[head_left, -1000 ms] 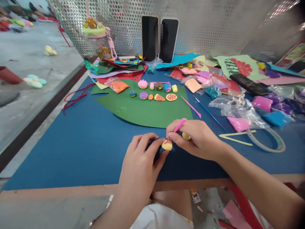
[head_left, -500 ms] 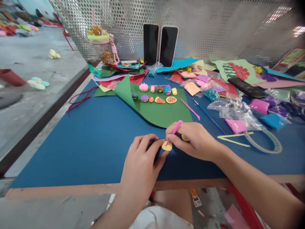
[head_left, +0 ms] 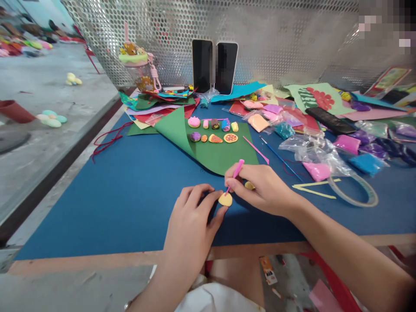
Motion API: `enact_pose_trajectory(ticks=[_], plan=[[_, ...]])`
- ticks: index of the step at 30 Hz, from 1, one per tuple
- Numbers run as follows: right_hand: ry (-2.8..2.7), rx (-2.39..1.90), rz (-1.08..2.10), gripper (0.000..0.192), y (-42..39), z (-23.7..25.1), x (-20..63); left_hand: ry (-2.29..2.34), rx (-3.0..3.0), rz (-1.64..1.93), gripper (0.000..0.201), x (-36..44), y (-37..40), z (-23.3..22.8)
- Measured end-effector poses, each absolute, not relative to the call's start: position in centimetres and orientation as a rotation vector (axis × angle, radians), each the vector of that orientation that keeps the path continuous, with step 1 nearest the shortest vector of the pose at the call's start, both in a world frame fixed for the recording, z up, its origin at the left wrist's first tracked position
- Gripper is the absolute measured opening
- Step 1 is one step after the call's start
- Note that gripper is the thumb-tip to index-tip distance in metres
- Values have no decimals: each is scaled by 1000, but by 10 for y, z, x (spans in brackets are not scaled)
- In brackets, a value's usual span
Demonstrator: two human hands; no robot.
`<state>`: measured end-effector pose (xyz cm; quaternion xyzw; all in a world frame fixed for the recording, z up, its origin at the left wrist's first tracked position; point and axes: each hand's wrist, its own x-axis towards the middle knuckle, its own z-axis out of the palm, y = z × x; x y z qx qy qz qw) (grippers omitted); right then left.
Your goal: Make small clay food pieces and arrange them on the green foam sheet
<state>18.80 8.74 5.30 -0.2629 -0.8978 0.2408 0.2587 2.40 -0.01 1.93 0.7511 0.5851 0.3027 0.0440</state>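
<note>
A flat, rounded yellow clay piece (head_left: 225, 199) lies on the blue table. My left hand (head_left: 191, 214) steadies it, with thumb and forefinger at its left and near edges. My right hand (head_left: 263, 186) grips a slim pink clay modelling tool (head_left: 238, 169) like a pen. The tool's tip touches the clay near its far edge. Partly hidden behind my right fingers is a second yellow piece (head_left: 249, 185). Beyond my hands, small clay foods stand in two rows on a green sheet (head_left: 224, 158), among them a pizza (head_left: 231, 138) and a pink piece (head_left: 194, 121).
Another pink tool (head_left: 256, 149) and a blue brush (head_left: 281, 158) lie right of the sheet. Farther right are bagged clay (head_left: 316, 171) and a tape ring (head_left: 370, 201). Two phones (head_left: 202, 65) lean against the perforated metal panel (head_left: 260, 52), near a lidded cup (head_left: 136, 65).
The pink tool's tip has shifted from the middle of the yellow clay towards its far edge. My left hand keeps its hold. The whole view has moved slightly.
</note>
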Motion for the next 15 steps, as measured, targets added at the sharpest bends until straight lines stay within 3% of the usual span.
enact_pose_trajectory(ticks=[15], plan=[[-2420,-741,710,20,90,53,191,1780,2263,906,20,24,-2,22]])
